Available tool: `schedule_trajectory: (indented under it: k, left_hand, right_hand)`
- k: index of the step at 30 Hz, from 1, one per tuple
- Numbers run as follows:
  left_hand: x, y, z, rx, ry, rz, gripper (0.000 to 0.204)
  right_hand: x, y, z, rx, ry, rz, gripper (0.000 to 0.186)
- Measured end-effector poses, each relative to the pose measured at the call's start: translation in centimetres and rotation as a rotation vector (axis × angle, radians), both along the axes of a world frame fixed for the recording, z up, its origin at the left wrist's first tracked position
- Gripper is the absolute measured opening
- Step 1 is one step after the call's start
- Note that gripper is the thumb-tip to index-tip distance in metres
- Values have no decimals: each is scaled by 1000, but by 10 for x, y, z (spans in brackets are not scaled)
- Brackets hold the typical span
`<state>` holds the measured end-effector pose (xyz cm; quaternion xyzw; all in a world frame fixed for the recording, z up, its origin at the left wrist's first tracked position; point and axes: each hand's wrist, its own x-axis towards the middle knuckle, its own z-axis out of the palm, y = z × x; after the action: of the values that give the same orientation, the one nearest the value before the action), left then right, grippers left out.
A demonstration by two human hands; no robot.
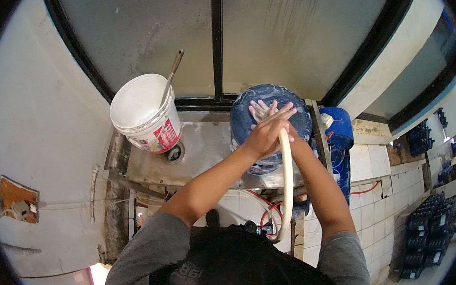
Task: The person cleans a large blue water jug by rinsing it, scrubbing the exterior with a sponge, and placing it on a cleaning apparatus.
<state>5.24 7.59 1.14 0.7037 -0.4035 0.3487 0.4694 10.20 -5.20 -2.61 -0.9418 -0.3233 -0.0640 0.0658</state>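
My left hand (267, 135) lies across my right hand (263, 111), their wrists crossing and fingers stretched apart. White residue shows on the right fingers. A cream-coloured hose (287, 195) rises from below, and its upper end runs in between the two hands. Which hand bears the hose is hidden. Both hands are over a round blue tub (245, 112), whose surface is streaked with white; whether they touch it I cannot tell. The tub stands at the right of a metal counter (205, 157).
On the counter's left stands a white bucket (127, 126) with a stick handle (172, 74) leaning inside. A blue barrel (341, 131) is right of the counter. Behind is a black-framed window (217, 45). Stacked dark items (429, 233) sit at far right; a red hose (270, 215) lies below.
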Motion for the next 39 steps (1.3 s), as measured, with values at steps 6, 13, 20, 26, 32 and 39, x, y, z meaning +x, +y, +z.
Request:
schedule_trajectory:
  k: [6, 13, 20, 26, 32, 39]
  left_hand:
    - [-1, -2, 4, 34, 9, 32, 33]
    - [5, -11, 8, 14, 14, -86, 45]
    - [12, 3, 1, -1, 52, 15, 30]
    - [14, -14, 9, -35, 87, -29, 34]
    - [16, -18, 5, 8, 91, -38, 32]
    - [16, -14, 8, 83, 95, 14, 45]
  right_hand:
    - [-44, -36, 54, 57, 321, 131, 77]
    - [46, 11, 31, 26, -30, -133, 72]
    - [0, -16, 41, 126, 111, 375, 77]
    - [50, -50, 37, -15, -91, -18, 79]
    - [76, -38, -48, 235, 223, 91, 71]
    - [46, -36, 32, -167, -109, -33, 73]
